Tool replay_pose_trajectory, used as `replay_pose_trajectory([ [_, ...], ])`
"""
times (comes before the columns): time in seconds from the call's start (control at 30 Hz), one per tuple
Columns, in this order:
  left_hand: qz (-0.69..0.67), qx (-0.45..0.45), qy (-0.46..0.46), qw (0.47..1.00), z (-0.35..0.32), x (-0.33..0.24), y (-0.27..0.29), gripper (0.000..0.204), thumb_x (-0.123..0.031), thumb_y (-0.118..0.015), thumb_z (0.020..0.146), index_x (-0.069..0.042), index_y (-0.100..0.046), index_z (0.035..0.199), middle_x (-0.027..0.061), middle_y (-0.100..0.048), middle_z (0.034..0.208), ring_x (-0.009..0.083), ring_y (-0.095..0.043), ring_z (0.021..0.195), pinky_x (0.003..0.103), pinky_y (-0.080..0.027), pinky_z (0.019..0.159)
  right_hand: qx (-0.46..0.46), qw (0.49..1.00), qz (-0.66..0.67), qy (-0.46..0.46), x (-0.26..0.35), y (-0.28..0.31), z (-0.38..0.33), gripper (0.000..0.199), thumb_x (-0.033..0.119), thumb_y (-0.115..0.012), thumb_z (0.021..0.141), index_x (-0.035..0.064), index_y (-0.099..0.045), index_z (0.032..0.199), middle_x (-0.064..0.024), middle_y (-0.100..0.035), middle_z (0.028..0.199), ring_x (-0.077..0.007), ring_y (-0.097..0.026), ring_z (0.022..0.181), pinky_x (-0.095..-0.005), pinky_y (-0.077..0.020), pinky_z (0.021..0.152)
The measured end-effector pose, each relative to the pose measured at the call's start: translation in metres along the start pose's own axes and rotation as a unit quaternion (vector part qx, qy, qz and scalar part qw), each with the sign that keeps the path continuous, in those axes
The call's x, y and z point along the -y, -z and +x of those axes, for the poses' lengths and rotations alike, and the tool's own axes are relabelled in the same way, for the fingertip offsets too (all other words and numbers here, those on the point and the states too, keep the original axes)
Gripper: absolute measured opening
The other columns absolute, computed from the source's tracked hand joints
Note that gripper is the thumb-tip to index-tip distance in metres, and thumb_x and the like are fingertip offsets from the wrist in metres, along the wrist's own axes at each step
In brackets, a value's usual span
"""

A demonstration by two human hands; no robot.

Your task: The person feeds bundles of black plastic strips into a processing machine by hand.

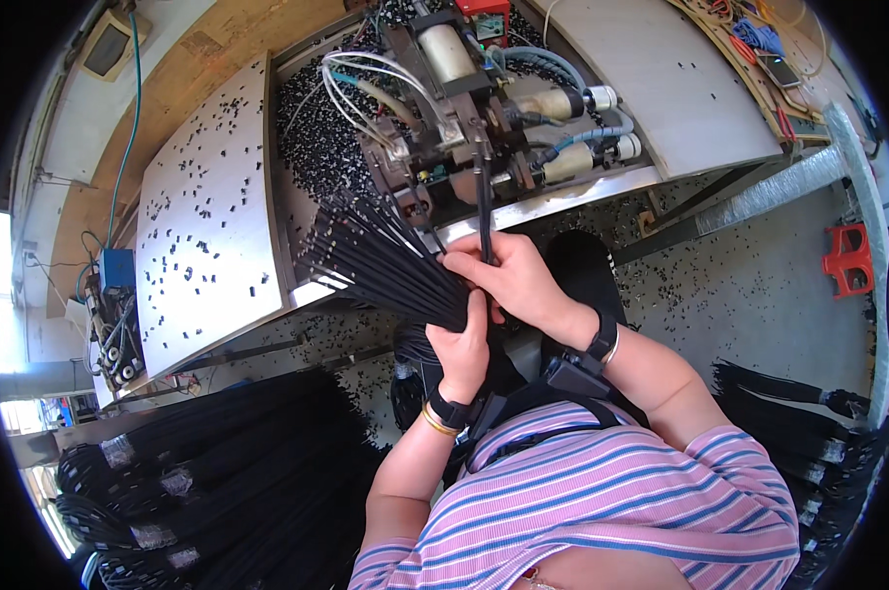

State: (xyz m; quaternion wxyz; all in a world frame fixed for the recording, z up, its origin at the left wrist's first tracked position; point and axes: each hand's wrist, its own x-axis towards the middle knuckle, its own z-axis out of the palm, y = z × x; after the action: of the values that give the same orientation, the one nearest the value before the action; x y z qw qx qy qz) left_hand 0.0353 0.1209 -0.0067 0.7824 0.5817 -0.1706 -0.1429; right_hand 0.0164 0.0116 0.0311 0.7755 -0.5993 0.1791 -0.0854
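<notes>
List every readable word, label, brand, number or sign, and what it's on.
None can be read.
Red box, top edge: marks too small.
Dark patch on the brown board: too blurred.
Black strands in the left hand: no lettering visible.

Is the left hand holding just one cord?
No, the left hand grips a whole fanned-out bundle of black cords.

The left hand [461,354] hides part of the cords [390,261]. The machine [446,57] is cut off on top. Black specks [316,147] look too tiny to tell.
</notes>
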Motion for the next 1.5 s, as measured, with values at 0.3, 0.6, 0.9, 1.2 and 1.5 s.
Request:
replay_pose_trajectory([
  [0.3, 0.016, -0.033, 0.006, 0.999, -0.001, 0.0, 0.002, 0.007, 0.003, -0.055, 0.088, 0.004, -0.058, 0.094, 0.0036, -0.06, 0.076, 0.0098, -0.057, 0.059, 0.022, -0.046, 0.054, -0.08, 0.994, 0.032, 0.061, -0.001, -0.006, -0.002, 0.019, 0.019, -0.06, 0.091, 0.0004, -0.064, 0.094, -0.0015, -0.061, 0.069, -0.0055, -0.055, 0.051, -0.0192, -0.0417, 0.041],
  [0.6, 0.021, -0.014, 0.011, 1.0, 0.0, -0.002, 0.002, 0.007, 0.002, -0.056, 0.088, 0.004, -0.058, 0.094, 0.0043, -0.06, 0.075, 0.0115, -0.058, 0.058, 0.023, -0.047, 0.054, -0.084, 0.994, 0.051, 0.052, -0.002, -0.005, -0.005, 0.019, 0.017, -0.056, 0.092, -0.0014, -0.063, 0.09, -0.0014, -0.058, 0.069, -0.0067, -0.055, 0.049, -0.0201, -0.0454, 0.042],
  [0.9, -0.007, -0.01, 0.028, 1.0, 0.008, 0.003, 0.005, 0.008, 0.002, -0.055, 0.088, 0.005, -0.058, 0.095, 0.0055, -0.06, 0.075, 0.0123, -0.058, 0.058, 0.023, -0.047, 0.053, -0.082, 0.994, 0.058, 0.035, 0.001, -0.004, 0.008, 0.022, 0.019, -0.054, 0.093, -0.0011, -0.062, 0.088, -0.0018, -0.057, 0.069, -0.0076, -0.049, 0.04, -0.0203, -0.0437, 0.038],
  [1.2, -0.011, -0.007, 0.042, 0.999, 0.009, 0.001, 0.004, 0.009, 0.001, -0.055, 0.089, 0.006, -0.058, 0.096, 0.0068, -0.061, 0.076, 0.013, -0.059, 0.058, 0.024, -0.048, 0.054, -0.068, 0.996, 0.047, 0.018, 0.001, -0.001, 0.011, 0.023, 0.022, -0.055, 0.094, 0.0011, -0.062, 0.097, -0.0001, -0.057, 0.075, -0.0079, -0.06, 0.057, -0.0194, -0.0403, 0.034],
  [1.5, -0.053, 0.024, 0.088, 0.994, -0.016, 0.006, 0.01, 0.01, 0.002, -0.056, 0.088, 0.005, -0.058, 0.098, 0.0072, -0.061, 0.079, 0.0136, -0.06, 0.061, 0.024, -0.048, 0.055, -0.027, 0.999, -0.03, 0.029, -0.006, -0.001, -0.005, 0.022, 0.022, -0.058, 0.092, 0.0023, -0.065, 0.097, -0.0032, -0.06, 0.071, -0.008, -0.054, 0.047, -0.0201, -0.0392, 0.033],
])
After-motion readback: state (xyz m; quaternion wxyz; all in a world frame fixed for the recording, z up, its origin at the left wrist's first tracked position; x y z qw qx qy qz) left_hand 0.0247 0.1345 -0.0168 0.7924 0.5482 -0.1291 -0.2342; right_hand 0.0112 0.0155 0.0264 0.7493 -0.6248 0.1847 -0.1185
